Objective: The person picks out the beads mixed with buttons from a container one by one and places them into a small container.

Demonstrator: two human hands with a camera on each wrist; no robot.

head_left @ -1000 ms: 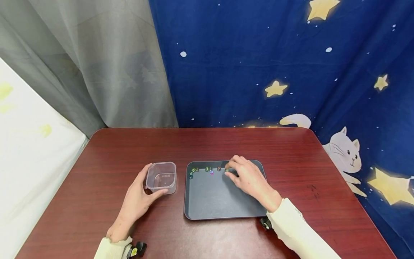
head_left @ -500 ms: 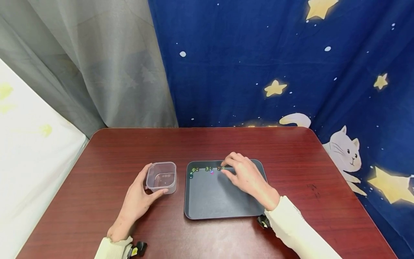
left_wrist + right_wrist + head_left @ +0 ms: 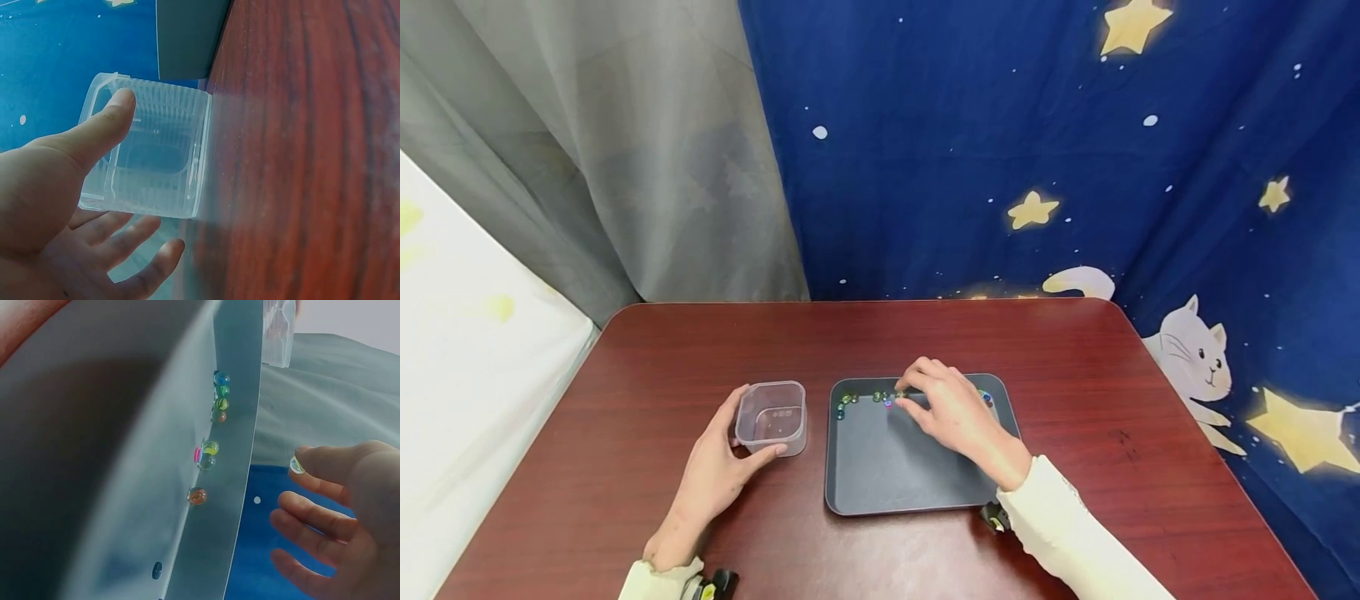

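Left hand (image 3: 711, 471) holds clear container (image 3: 159, 147), base marking (image 3: 781, 413) unreadable; right hand (image 3: 958, 418) pinches marble (image 3: 296, 465).

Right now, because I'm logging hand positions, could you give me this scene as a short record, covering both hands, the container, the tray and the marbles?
Left hand: holds the clear container
Right hand: pinches one marble, over the far part of the tray
Container: open top up, apparently resting on the table, left of the tray and apart from it
Tray: dark gray, flat on the table
Other marbles: along the tray's far side and in its far corners
Marble count: unclear, some may be hidden
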